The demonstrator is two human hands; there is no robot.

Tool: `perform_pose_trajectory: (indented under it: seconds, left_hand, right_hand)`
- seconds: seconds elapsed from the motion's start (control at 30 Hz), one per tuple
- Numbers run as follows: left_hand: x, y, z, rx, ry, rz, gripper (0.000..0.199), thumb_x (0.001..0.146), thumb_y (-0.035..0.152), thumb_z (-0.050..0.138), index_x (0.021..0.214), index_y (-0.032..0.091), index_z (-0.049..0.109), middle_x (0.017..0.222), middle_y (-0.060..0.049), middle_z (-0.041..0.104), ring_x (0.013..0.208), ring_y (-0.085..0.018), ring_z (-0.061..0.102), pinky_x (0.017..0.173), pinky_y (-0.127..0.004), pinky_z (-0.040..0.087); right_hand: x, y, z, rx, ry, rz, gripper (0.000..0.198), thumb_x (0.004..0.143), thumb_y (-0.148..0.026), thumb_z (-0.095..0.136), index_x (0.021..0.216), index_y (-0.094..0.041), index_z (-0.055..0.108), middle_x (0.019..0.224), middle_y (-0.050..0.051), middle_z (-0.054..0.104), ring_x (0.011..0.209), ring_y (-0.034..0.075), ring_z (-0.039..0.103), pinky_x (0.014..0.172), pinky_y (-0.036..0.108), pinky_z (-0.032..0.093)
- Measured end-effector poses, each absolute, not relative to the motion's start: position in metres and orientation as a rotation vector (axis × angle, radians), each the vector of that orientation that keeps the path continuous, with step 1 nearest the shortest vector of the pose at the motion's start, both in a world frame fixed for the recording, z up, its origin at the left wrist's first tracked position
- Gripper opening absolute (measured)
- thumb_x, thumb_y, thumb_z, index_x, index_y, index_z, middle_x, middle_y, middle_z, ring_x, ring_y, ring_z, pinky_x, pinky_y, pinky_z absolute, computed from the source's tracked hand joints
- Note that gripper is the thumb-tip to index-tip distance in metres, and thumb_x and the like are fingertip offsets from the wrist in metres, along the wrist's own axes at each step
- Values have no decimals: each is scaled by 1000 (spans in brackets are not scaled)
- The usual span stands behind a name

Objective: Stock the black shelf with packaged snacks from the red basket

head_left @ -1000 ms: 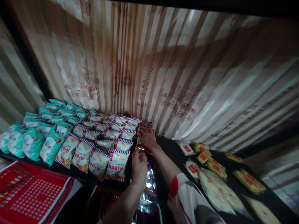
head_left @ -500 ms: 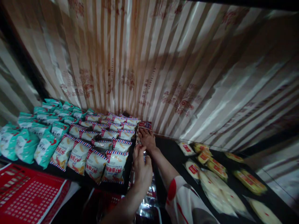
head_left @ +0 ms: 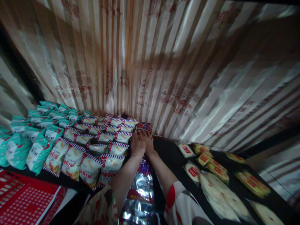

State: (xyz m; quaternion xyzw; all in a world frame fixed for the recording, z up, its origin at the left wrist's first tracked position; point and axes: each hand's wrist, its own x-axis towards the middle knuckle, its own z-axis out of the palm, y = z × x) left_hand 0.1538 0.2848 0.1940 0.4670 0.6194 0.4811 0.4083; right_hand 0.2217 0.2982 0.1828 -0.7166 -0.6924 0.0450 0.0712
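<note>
Side by side, my left hand [head_left: 137, 144] and my right hand [head_left: 147, 142] reach forward onto a narrow row of dark, shiny packets. Both hands lie palm down with the fingers stretched out, close together and touching. Beyond the fingertips shows a dark red and purple packet [head_left: 143, 126] at the row's far end. Toward me, between my forearms, lies a glossy dark packet [head_left: 142, 184] with a silvery sheen. What is directly under the palms is hidden. Just left of my left hand stand several white snack bags [head_left: 123, 137] with red-and-blue striped tops.
Teal bags [head_left: 37, 153] stand in rows at the far left. A red plastic basket [head_left: 23, 200] sits in the lower left. On the black surface [head_left: 165, 150] to the right lie yellow packs [head_left: 217, 170] and pale flat packages [head_left: 220, 197]. A printed curtain [head_left: 150, 62] hangs behind.
My left hand has moved forward from the nearer packets to lie beside my right hand. The right hand stays at the row's far end. The view has shifted slightly.
</note>
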Motion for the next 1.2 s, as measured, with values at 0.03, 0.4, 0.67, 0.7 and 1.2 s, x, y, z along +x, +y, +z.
perform_pose_trajectory:
  seconds: [0.03, 0.4, 0.67, 0.7, 1.2]
  left_hand:
    - [153, 286, 196, 1173, 1569, 1202, 42, 86, 18, 39, 123, 3, 52, 131, -26, 51, 127, -31, 45, 108, -40, 29]
    - [148, 289, 208, 1364, 1683, 963, 37, 90, 17, 34, 117, 8, 58, 125, -17, 60, 120, -22, 53, 104, -30, 35]
    - [150, 295, 203, 1429, 1688, 943, 37, 89, 16, 36, 117, 10, 60, 127, -15, 59, 123, -21, 51, 105, -30, 35]
    - [151, 296, 202, 1433, 1687, 941, 37, 89, 16, 36, 116, 9, 60, 126, -16, 59, 122, -22, 51, 105, -31, 35]
    - [151, 263, 184, 1678, 1694, 1139, 44, 86, 18, 40, 128, 8, 51, 139, -19, 47, 137, -29, 32, 113, -48, 25]
  right_hand:
    - [220, 297, 184, -2161, -2053, 167, 47, 95, -29, 28, 141, -35, 37, 145, 2, 43, 136, 26, 30, 106, 46, 27]
    - [214, 296, 193, -2231, -2037, 168, 47, 95, -28, 27, 141, -28, 40, 150, 4, 36, 139, 24, 24, 110, 42, 24]
    - [215, 295, 191, -2218, -2018, 148, 46, 95, -26, 32, 140, -30, 41, 149, 4, 37, 139, 23, 26, 110, 40, 23]
    - [215, 295, 192, -2212, -2020, 155, 46, 94, -26, 32, 140, -30, 41, 149, 5, 36, 139, 23, 26, 110, 40, 23]
    - [219, 304, 191, -2249, -2029, 285, 45, 95, -31, 30, 140, -31, 40, 153, 1, 29, 141, 25, 20, 110, 45, 23]
